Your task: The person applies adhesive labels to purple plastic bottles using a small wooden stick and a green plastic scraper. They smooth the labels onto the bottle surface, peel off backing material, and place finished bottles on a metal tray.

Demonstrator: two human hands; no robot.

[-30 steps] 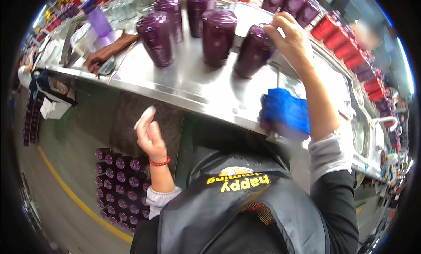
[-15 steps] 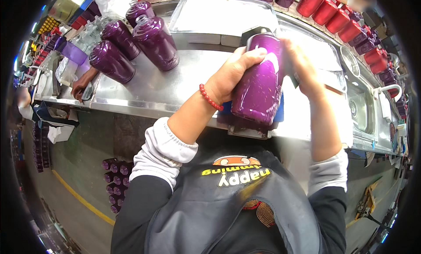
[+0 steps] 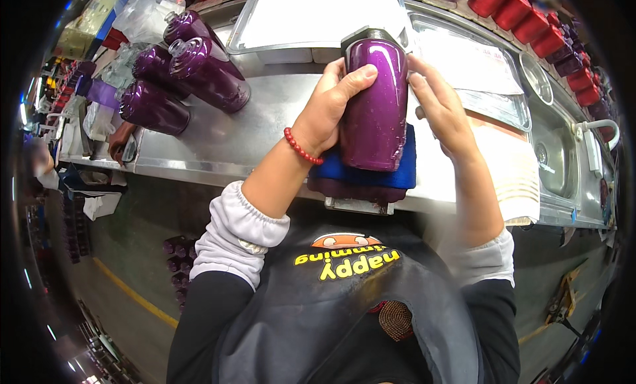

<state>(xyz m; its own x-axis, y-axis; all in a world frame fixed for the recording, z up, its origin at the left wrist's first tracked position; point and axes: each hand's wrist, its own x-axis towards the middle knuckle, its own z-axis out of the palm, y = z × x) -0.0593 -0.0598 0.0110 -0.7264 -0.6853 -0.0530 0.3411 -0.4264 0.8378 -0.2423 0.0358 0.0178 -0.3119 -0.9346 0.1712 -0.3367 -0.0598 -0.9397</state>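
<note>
A glossy purple bottle (image 3: 375, 112) lies in front of me, a dark angular piece (image 3: 374, 38) at its far end. My left hand (image 3: 329, 104) is wrapped round its left side, the thumb across the top. Fingers stretched out, my right hand (image 3: 440, 109) is at the bottle's right side; the fingertips are close to its far end, the palm is apart from it. Whether they touch it I cannot tell. Beneath the bottle is a folded blue cloth (image 3: 405, 175), over a dark maroon one (image 3: 351, 188) at the bench's front edge.
Several purple bottles (image 3: 211, 76) stand on the steel bench (image 3: 265, 92) at the left. Behind is a white tray (image 3: 318, 16). To the right are a striped cloth (image 3: 513, 172) and a sink (image 3: 553, 159). Another person's hand (image 3: 121, 142) rests at the far left.
The held bottle has shifted slightly left and turned more upright in view. My right hand has moved a little away from its side, and more of the blue cloth shows.
</note>
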